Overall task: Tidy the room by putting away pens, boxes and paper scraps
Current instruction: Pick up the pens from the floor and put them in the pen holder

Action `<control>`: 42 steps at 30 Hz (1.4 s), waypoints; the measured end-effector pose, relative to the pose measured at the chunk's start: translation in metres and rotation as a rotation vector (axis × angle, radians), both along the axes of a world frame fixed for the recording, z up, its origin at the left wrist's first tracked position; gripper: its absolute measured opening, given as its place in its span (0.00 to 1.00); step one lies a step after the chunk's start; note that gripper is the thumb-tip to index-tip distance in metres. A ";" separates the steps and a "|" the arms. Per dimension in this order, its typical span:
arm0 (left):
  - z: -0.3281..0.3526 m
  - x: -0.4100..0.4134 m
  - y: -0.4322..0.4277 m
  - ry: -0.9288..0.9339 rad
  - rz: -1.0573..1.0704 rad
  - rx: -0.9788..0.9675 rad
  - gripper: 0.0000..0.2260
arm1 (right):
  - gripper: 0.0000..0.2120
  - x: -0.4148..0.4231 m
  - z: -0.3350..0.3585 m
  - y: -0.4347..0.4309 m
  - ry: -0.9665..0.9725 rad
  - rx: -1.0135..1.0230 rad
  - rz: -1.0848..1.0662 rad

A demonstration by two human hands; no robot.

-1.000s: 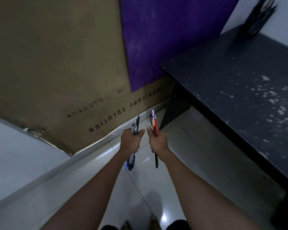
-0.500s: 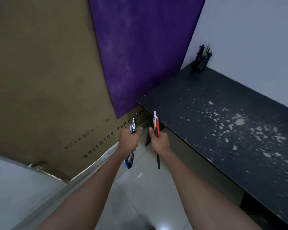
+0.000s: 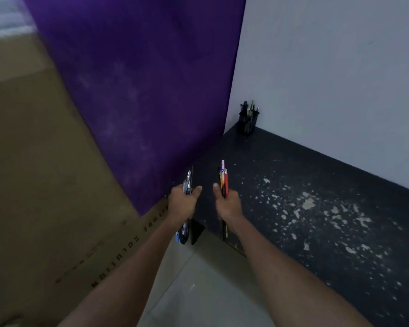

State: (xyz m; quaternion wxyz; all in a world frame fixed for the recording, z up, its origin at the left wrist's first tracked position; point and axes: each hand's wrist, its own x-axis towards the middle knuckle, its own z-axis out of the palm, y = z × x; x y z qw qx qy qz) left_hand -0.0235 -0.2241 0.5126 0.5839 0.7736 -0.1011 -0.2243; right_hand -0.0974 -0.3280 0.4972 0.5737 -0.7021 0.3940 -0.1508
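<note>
My left hand (image 3: pixel 183 204) is closed around a bundle of dark and blue pens (image 3: pixel 189 180) held upright, their lower ends sticking out below my fist. My right hand (image 3: pixel 227 205) grips a second bundle of pens (image 3: pixel 224 177), one red, one orange and one pink-tipped, also upright. Both fists hover side by side over the near left corner of a black table (image 3: pixel 316 175). A black pen holder (image 3: pixel 247 123) with several pens in it stands at the table's far corner against the wall. Small white paper scraps (image 3: pixel 308 204) lie scattered over the tabletop.
A purple sheet (image 3: pixel 137 90) hangs at the left of the table, over a large brown cardboard panel (image 3: pixel 38 185) with printed lettering that leans against the wall. Pale floor tiles (image 3: pixel 198 291) show between my arms. A grey wall (image 3: pixel 328 67) backs the table.
The view has lifted and shifted toward the table; both hands, still holding their pens, are now over the table's corner, and the pen holder appears closer and lower in view.
</note>
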 end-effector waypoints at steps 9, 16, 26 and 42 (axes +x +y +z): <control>0.032 0.044 -0.099 -0.093 -0.038 -0.055 0.13 | 0.23 0.037 0.025 -0.097 -0.088 -0.077 -0.071; 0.029 0.078 -0.157 -0.076 -0.094 -0.059 0.13 | 0.21 0.068 0.023 -0.151 -0.061 -0.078 -0.122; 0.026 0.164 -0.239 -0.065 -0.190 -0.077 0.09 | 0.21 0.134 0.023 -0.218 -0.054 -0.067 -0.277; 0.005 0.216 -0.340 0.004 -0.238 -0.082 0.09 | 0.20 0.187 0.000 -0.309 -0.055 -0.044 -0.395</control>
